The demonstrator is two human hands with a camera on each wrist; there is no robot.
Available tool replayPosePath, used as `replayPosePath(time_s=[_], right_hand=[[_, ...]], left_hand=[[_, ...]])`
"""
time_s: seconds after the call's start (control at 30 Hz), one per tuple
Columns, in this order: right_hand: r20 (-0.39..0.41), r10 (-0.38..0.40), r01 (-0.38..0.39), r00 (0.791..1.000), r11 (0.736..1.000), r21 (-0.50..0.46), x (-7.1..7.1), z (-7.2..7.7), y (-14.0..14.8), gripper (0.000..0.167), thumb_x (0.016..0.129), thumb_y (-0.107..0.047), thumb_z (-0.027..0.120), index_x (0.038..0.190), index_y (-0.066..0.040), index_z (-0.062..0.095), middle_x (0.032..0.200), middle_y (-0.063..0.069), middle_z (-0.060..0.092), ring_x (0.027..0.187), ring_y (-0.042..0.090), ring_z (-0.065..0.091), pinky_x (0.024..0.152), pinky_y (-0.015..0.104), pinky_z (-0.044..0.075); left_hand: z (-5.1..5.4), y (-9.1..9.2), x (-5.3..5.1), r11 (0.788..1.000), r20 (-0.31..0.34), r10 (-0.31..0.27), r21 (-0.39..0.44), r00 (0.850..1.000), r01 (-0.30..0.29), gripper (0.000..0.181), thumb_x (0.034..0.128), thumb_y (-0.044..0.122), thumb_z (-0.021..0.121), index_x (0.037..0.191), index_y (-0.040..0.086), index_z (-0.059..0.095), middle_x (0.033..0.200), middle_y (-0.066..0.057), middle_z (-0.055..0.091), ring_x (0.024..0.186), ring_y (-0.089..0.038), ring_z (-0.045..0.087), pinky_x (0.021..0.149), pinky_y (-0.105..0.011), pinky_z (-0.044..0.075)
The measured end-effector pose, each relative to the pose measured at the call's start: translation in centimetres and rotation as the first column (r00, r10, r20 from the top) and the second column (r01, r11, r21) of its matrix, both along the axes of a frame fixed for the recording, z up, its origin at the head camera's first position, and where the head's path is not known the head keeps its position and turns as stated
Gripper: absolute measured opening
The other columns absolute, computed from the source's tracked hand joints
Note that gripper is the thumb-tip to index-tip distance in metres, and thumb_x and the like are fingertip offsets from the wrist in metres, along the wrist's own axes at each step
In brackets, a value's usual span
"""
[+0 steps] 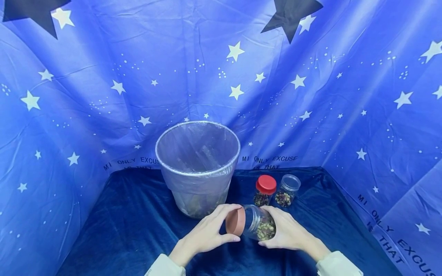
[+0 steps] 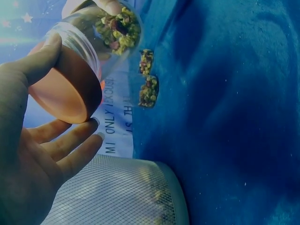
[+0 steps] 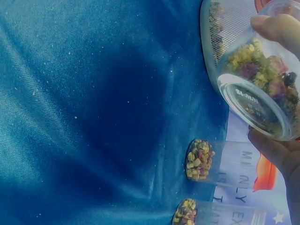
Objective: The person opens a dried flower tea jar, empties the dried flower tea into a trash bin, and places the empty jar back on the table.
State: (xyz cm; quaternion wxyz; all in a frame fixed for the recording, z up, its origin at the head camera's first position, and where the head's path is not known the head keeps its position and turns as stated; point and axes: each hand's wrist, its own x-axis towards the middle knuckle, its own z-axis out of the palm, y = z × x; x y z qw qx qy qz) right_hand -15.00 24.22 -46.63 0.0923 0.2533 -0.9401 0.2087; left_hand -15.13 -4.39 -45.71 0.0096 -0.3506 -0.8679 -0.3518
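Note:
A clear jar (image 1: 265,226) of dried flower pieces is held tilted on its side above the cloth, its mouth toward the left. My right hand (image 1: 291,231) grips its body near the base, the thumb (image 3: 272,28) lying along the wall in the right wrist view. With thumb and fingers, my left hand (image 1: 207,230) holds the orange-brown screw lid (image 1: 235,221) at the jar's mouth. Threads of the neck show beside the lid; whether it is fully off, I cannot tell. Behind stand a red-lidded jar (image 1: 266,185) and a lidless jar (image 1: 289,184), both partly filled with similar pieces.
A mesh waste bin (image 1: 226,188) lined with a clear bag stands behind my left hand, with some material visible low inside. Dark blue cloth (image 1: 127,226) covers the table. Blue star-printed curtains (image 1: 193,84) enclose the back and sides.

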Motion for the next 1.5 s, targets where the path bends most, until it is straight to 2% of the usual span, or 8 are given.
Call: replayPosePath(time_s=[0.27, 0.4, 0.53, 0.9, 1.2, 1.5], right_hand=[[0.008, -0.022, 0.022, 1.000, 1.000, -0.005, -0.1, 0.1, 0.3, 0.089, 0.054, -0.048, 0.091, 0.127, -0.014, 0.055, 0.111, -0.002, 0.066, 0.092, 0.011, 0.065, 0.073, 0.030, 0.055], [-0.011, -0.030, 0.030, 1.000, 1.000, 0.003, -0.2, 0.0, 0.5, 0.089, 0.053, -0.047, 0.092, 0.127, -0.015, 0.055, 0.109, -0.005, 0.066, 0.093, 0.008, 0.063, 0.073, 0.030, 0.055], [-0.027, -0.034, 0.035, 0.999, 0.999, 0.011, -0.2, -0.1, 0.7, 0.090, 0.053, -0.049, 0.091, 0.128, -0.014, 0.055, 0.111, -0.002, 0.067, 0.094, 0.009, 0.064, 0.074, 0.031, 0.056], [-0.037, -0.042, 0.042, 0.998, 0.999, 0.005, -0.2, 0.0, 1.2, 0.089, 0.053, -0.052, 0.090, 0.126, -0.013, 0.056, 0.110, -0.003, 0.068, 0.093, 0.006, 0.063, 0.074, 0.030, 0.055], [-0.028, -0.055, 0.056, 0.998, 0.998, 0.018, -0.2, -0.2, 1.3, 0.090, 0.053, -0.050, 0.091, 0.126, -0.011, 0.057, 0.110, -0.005, 0.067, 0.094, 0.009, 0.064, 0.075, 0.031, 0.056], [-0.029, -0.058, 0.058, 0.998, 0.998, 0.025, -0.2, -0.2, 1.3, 0.090, 0.053, -0.054, 0.089, 0.126, -0.012, 0.056, 0.111, -0.006, 0.066, 0.094, 0.009, 0.064, 0.075, 0.031, 0.056]], left_hand=[[0.2, -0.4, -0.1, 0.999, -0.025, 0.015, -0.045, 1.000, -0.016, 0.075, 0.0849, 0.058, 0.067, 0.149, 0.038, 0.032, 0.144, 0.009, 0.049, 0.127, -0.012, 0.055, 0.101, -0.040, 0.050], [0.1, -0.8, -0.2, 0.997, -0.063, 0.010, -0.071, 0.998, -0.014, 0.075, 0.0853, 0.059, 0.066, 0.149, 0.036, 0.034, 0.142, 0.009, 0.050, 0.127, -0.012, 0.055, 0.100, -0.040, 0.051], [0.0, -1.2, -0.4, 0.996, -0.089, 0.011, -0.092, 0.996, -0.019, 0.075, 0.0851, 0.060, 0.066, 0.149, 0.034, 0.036, 0.141, 0.009, 0.051, 0.127, -0.012, 0.055, 0.100, -0.039, 0.051], [-0.7, -2.1, -0.4, 0.983, -0.093, 0.009, -0.181, 0.996, -0.026, 0.074, 0.0838, 0.058, 0.068, 0.148, 0.034, 0.037, 0.133, 0.005, 0.055, 0.114, -0.015, 0.062, 0.089, -0.037, 0.055], [-1.3, -3.1, -0.3, 0.970, -0.115, 0.014, -0.240, 0.993, -0.041, 0.073, 0.0827, 0.055, 0.071, 0.145, 0.033, 0.041, 0.129, 0.003, 0.057, 0.105, -0.017, 0.066, 0.084, -0.038, 0.055], [-1.4, -3.8, -0.4, 0.953, -0.128, 0.018, -0.298, 0.992, -0.056, 0.074, 0.0777, 0.048, 0.078, 0.142, 0.033, 0.044, 0.123, 0.000, 0.059, 0.098, -0.018, 0.067, 0.079, -0.037, 0.055]])
